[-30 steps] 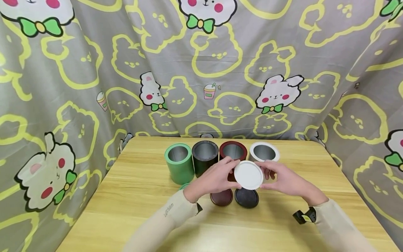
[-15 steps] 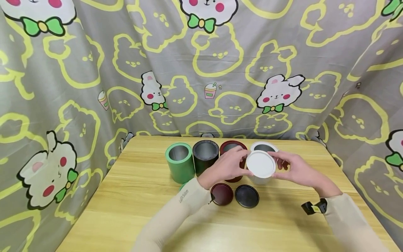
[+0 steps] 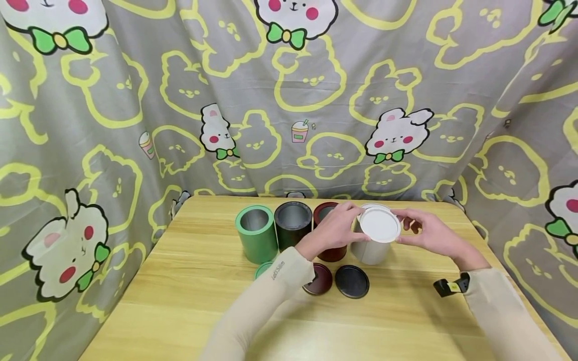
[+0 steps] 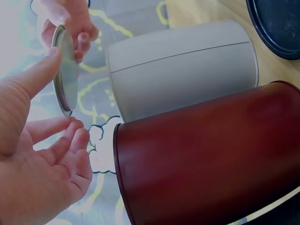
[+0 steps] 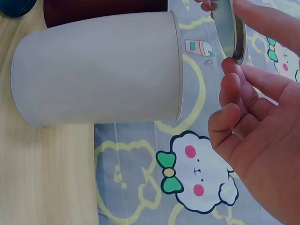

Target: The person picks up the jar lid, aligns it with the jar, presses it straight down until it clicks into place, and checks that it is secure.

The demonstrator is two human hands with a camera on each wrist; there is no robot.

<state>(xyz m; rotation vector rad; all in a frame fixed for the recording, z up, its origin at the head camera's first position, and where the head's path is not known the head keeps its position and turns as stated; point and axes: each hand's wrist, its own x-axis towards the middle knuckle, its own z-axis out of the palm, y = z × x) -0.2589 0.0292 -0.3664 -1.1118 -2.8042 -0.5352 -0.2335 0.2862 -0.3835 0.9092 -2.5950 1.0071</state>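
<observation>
Between both hands a round white lid point(image 3: 380, 225) is held by its edge, just above the white can point(image 3: 371, 252). My left hand point(image 3: 336, 226) pinches its left edge between thumb and fingers; my right hand point(image 3: 426, 231) pinches the right edge. In both wrist views a gap shows between the lid point(image 4: 66, 70) and the mouth of the white can point(image 5: 98, 68). The lid overlaps most of that can's opening in the head view. To the left, the dark red can point(image 3: 333, 253) is partly hidden behind my left hand.
An open green can point(image 3: 258, 240) and an open black can point(image 3: 293, 220) continue the row leftward. In front lie a black lid point(image 3: 352, 281), a dark red lid point(image 3: 319, 279) and a green lid point(image 3: 263, 269), the last two partly covered by my left sleeve. A patterned curtain point(image 3: 253, 170) hangs behind the wooden table point(image 3: 180, 301).
Both hands have carried the white lid to the right and away from me, from in front of the cans to above the white can. The cans have stayed put.
</observation>
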